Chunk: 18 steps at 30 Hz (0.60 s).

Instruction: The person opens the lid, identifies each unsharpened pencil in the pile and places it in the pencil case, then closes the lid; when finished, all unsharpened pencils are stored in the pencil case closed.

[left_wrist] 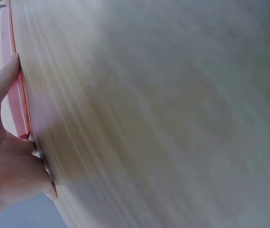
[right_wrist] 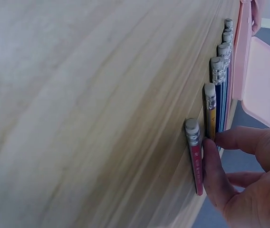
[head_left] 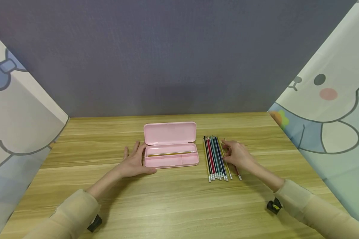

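Note:
A pink pencil case point(head_left: 164, 161) lies with its lid point(head_left: 170, 133) folded back. One yellow pencil point(head_left: 167, 154) lies in its long rear compartment. My left hand point(head_left: 135, 163) rests against the case's left end, fingers spread and thumb along the front edge. Right of the case, several pencils point(head_left: 214, 157) lie side by side, erasers towards me. My right hand point(head_left: 237, 154) is at the right side of this row. In the right wrist view its thumb and a finger pinch a yellow pencil point(right_wrist: 211, 116). A red pencil point(right_wrist: 195, 156) lies just outside the thumb, partly under the hand in the head view.
The wooden table point(head_left: 173, 205) ends at a grey panel point(head_left: 167, 66) behind. Cartoon-printed sheets flank it on the left point(head_left: 24, 106) and right point(head_left: 341, 139). A narrow front strip of the case point(head_left: 186, 160) is split by a small divider.

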Available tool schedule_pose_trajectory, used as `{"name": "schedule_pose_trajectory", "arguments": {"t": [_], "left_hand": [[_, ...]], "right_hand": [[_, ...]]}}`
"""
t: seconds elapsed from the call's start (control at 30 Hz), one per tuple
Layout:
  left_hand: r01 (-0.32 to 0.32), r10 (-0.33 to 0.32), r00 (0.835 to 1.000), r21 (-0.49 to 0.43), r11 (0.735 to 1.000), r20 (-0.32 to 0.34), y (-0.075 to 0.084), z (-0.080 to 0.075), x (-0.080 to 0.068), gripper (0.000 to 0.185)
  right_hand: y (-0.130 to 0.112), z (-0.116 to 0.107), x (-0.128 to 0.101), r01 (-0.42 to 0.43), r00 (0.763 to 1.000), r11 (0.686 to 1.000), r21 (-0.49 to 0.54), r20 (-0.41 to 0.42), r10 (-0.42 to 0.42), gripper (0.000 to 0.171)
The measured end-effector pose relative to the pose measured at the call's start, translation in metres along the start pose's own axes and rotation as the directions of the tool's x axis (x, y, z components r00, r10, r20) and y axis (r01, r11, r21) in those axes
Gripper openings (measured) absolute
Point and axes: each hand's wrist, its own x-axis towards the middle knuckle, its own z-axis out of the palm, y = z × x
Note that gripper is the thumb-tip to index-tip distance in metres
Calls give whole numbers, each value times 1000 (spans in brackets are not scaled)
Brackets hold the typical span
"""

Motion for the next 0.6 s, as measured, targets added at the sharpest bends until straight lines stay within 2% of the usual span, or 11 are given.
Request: {"name": "schedule_pose_trajectory", "arguments": {"t": [0.33,0.6], "left_hand": [[-1,1,1000,1,1000,-3,1,0,0,95],[-1,1,1000,0,1000,-8,0,0,0,94]], "right_hand": [[-1,1,3,-31,999,1000,1,15,31,75],[0,-3,6,-77,996,994,71,55,73,76]]}}
